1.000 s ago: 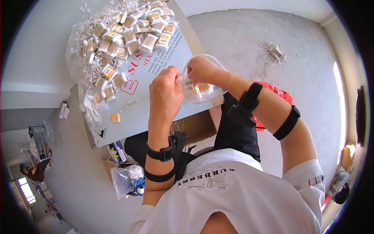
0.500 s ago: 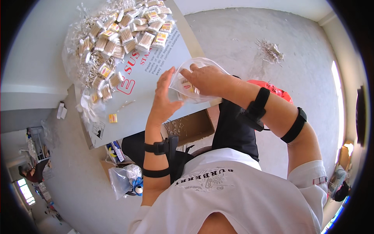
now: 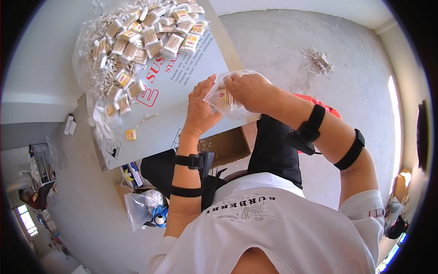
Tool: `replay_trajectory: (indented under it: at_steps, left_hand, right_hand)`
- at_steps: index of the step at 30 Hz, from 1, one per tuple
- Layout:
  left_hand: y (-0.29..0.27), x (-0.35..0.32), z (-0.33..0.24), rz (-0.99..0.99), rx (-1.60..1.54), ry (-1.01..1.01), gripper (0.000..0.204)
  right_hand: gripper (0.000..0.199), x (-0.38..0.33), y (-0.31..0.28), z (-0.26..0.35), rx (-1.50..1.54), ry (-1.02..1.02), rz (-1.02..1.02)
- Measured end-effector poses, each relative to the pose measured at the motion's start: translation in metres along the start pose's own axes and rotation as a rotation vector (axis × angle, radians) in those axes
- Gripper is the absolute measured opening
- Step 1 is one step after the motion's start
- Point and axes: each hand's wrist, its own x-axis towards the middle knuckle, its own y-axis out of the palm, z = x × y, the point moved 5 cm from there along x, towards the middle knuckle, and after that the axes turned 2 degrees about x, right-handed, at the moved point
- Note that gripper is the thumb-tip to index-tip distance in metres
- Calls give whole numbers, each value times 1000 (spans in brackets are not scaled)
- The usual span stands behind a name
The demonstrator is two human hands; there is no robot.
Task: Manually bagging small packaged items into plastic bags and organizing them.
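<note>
A clear plastic bag (image 3: 220, 110) is between my hands above the near right edge of the table. Inside it I see a pack of cotton swabs (image 3: 223, 96) with a yellow label. My left hand (image 3: 199, 109) is closed on the bag's left side, fingers behind it and thumb near its lower edge. My right hand (image 3: 252, 92) reaches over the mouth of the bag, its fingers curled down against the swab pack. Those fingertips are partly hidden, so their exact hold is hard to see.
A heap of cotton swab packs (image 3: 148, 36) and loose swabs in clear plastic covers the table's (image 3: 159, 123) far left. A small yellow label (image 3: 131, 134) lies nearer me. Below the table edge is an open cardboard box (image 3: 232, 146). Swabs (image 3: 318, 61) lie heaped on the floor.
My left hand has moved right and closed on the bag's side. My right fingers, stretched over the bag before, are now curled at the swab pack. The bag's mouth has narrowed.
</note>
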Motion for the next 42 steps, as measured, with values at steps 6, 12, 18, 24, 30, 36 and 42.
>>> replay_trajectory:
  at_steps: [6, 12, 18, 24, 30, 36, 42]
  left_hand:
    - [6, -1, 8, 11, -127, -7, 88]
    - [20, -9, 30, 30, -331, -94, 102]
    - [38, -19, 26, 6, -942, -320, 123]
    - [32, -16, 12, -21, -860, -181, 123]
    - [16, -5, 3, 73, -533, -89, 119]
    - [8, 0, -3, 101, -678, -119, 102]
    - [-65, -16, 157, -235, -279, -414, 65]
  right_hand:
    - [42, -3, -8, 2, -15, -7, -40]
    - [17, 1, -16, 4, 171, 158, -6]
    - [18, 12, 3, -2, 546, 304, 131]
    - [21, 22, 44, -12, 445, 181, 81]
    - [21, 33, 44, -15, 404, 113, 114]
    - [22, 31, 40, -16, 362, -36, 132]
    - [16, -18, -30, 17, 237, 32, -7]
